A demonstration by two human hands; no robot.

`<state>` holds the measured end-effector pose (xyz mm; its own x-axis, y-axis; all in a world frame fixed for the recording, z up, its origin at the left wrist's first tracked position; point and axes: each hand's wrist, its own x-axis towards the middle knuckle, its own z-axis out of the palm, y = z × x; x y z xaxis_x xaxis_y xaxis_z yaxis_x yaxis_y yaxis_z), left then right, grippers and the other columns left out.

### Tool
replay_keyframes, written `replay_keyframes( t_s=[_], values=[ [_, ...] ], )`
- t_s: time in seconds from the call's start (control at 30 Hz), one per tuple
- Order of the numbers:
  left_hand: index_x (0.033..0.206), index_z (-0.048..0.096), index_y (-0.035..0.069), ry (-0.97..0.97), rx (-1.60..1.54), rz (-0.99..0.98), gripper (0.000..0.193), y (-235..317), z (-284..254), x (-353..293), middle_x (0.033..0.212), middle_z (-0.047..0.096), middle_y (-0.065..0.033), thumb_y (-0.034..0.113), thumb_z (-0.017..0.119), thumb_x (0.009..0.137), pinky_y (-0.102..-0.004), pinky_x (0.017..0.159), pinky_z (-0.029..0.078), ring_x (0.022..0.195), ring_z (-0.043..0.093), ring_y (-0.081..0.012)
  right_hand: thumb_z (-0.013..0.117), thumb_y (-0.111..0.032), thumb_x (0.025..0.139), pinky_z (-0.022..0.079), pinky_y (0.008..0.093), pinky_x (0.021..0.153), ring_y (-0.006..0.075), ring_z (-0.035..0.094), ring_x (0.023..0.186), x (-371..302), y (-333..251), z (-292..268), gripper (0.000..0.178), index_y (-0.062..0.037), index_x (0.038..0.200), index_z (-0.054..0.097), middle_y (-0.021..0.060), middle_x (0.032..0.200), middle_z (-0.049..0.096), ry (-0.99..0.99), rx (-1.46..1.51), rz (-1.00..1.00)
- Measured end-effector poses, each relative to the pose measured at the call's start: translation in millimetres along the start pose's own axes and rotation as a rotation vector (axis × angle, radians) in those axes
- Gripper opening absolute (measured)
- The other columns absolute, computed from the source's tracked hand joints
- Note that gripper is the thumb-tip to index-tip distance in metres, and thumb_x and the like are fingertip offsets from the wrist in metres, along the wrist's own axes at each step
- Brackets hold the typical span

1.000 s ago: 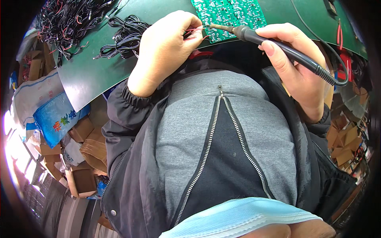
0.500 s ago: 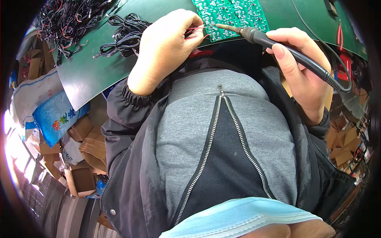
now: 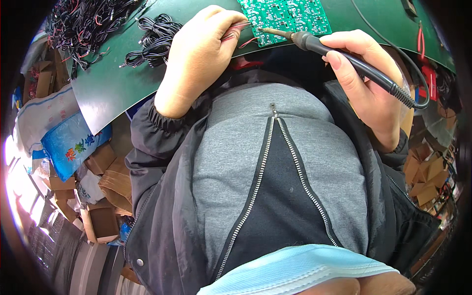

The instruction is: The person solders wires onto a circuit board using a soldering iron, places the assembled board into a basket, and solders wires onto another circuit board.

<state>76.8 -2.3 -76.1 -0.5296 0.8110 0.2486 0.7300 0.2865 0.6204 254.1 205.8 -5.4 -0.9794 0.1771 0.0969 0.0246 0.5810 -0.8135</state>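
A green circuit board (image 3: 290, 17) lies at the near edge of the dark green bench mat (image 3: 115, 86). My left hand (image 3: 199, 54) pinches thin red wires (image 3: 241, 29) against the board's near left corner. My right hand (image 3: 366, 81) grips a black soldering iron (image 3: 344, 59) like a pen. Its metal tip touches the board's near edge, just right of the wires. The iron's black cord loops away to the right.
Bundles of black leads (image 3: 152, 39) lie left of my left hand, with a bigger tangle (image 3: 86, 24) farther left. Red-handled pliers (image 3: 423, 44) rest at the mat's right. Cardboard boxes (image 3: 105, 189) and a blue bag (image 3: 73, 147) sit on the floor at left.
The soldering iron's tip has shifted slightly left along the board's edge, closer to the wires. My left hand stays put.
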Motion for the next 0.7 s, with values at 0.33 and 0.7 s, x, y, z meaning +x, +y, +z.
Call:
replay_keyframes(
  t_s=[0.33,0.7],
  values=[
    [0.105,0.074,0.004,-0.028,-0.100,-0.166,0.015,-0.5,0.1,0.9,0.088,0.071,-0.0045,0.013,0.073,0.094,-0.0269,0.069,0.050,0.072,0.060,-0.0118,0.065,-0.006,0.101,0.054,0.0233,0.083,0.0125,0.069,0.091,-3.5,8.6,2.8,0.020,0.0049,0.118,0.067,0.0104,0.105,0.072,0.176,0.155,0.010],
    [0.105,0.073,0.004,-0.032,-0.066,-0.199,0.016,0.2,4.2,6.5,0.091,0.072,-0.0076,0.016,0.073,0.094,-0.0290,0.074,0.053,0.077,0.065,-0.0161,0.066,-0.007,0.100,0.055,0.0227,0.081,0.0135,0.070,0.091,6.0,20.9,9.1,0.020,0.0063,0.116,0.068,0.0111,0.108,0.071,0.145,0.210,0.029]
  ],
)
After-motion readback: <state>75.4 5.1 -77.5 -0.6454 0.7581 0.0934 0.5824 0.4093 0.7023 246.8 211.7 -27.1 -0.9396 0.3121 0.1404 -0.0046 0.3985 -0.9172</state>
